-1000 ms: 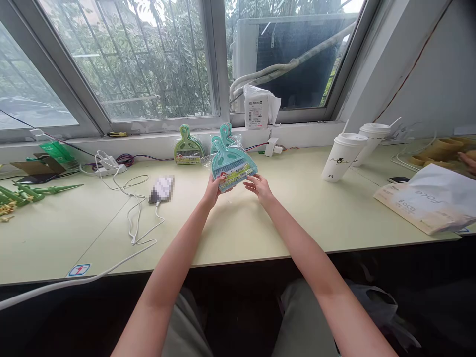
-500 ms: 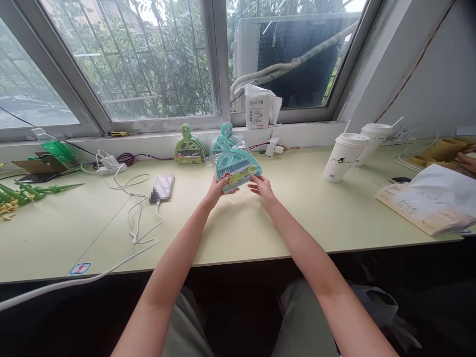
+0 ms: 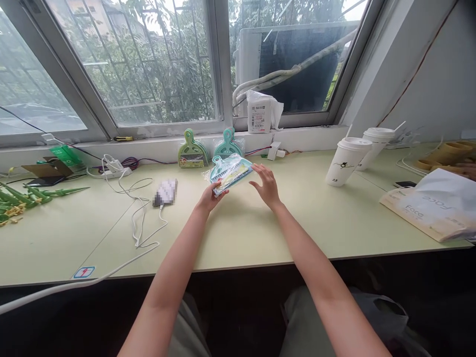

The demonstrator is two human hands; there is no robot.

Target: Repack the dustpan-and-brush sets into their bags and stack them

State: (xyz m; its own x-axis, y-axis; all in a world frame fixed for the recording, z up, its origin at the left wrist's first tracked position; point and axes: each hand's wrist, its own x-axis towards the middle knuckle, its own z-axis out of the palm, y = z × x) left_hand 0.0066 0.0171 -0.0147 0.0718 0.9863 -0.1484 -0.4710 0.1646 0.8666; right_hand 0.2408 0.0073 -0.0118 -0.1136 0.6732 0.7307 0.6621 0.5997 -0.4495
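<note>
Holding the wrapped dustpan set (image 3: 231, 175) tilted above the table (image 3: 238, 238), in front of the teal dustpans (image 3: 227, 145), the left hand (image 3: 211, 197) has its grip clamped on the lower left corner. The right hand (image 3: 266, 187) has its grip loose, fingers spread by the far edge; contact is unclear. Good handling calls for a firm left thumb, support under the free side and gentle pressure on the thin wrap.

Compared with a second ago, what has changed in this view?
The wrapped dustpan set has tipped back, its handle lowered away from the person. The right hand has moved up beside its right corner, open; contact there is unclear. The left hand keeps its grip. The white cups and green dustpan stack stayed put.
</note>
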